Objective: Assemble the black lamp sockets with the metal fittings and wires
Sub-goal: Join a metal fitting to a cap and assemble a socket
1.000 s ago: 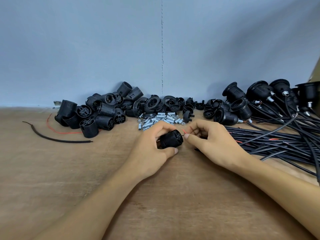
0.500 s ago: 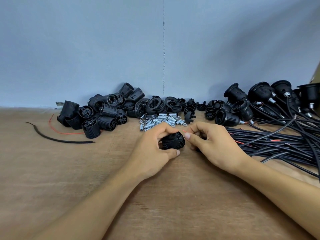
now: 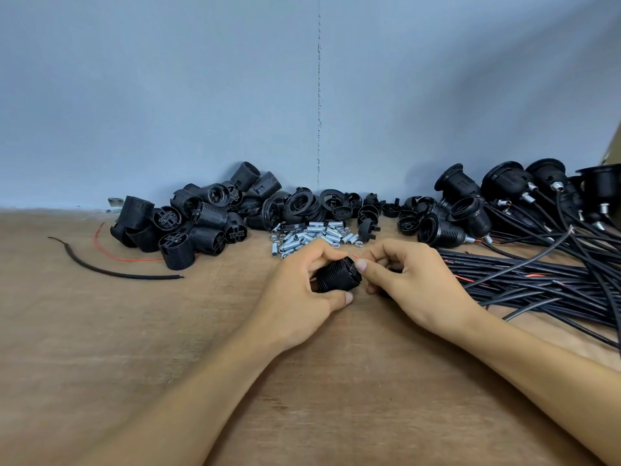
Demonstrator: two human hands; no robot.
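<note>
Nothing moved: left hand still grips the ribbed black plastic socket; right hand keeps pinching a thin red wire at the socket (threading likely unfinished).

2 bare hands, left, right; bare forearms; short nails.

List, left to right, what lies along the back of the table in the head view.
Loose black cable piece → pile of threaded black socket bodies → metal fittings → assembled sockets with wires.
</note>
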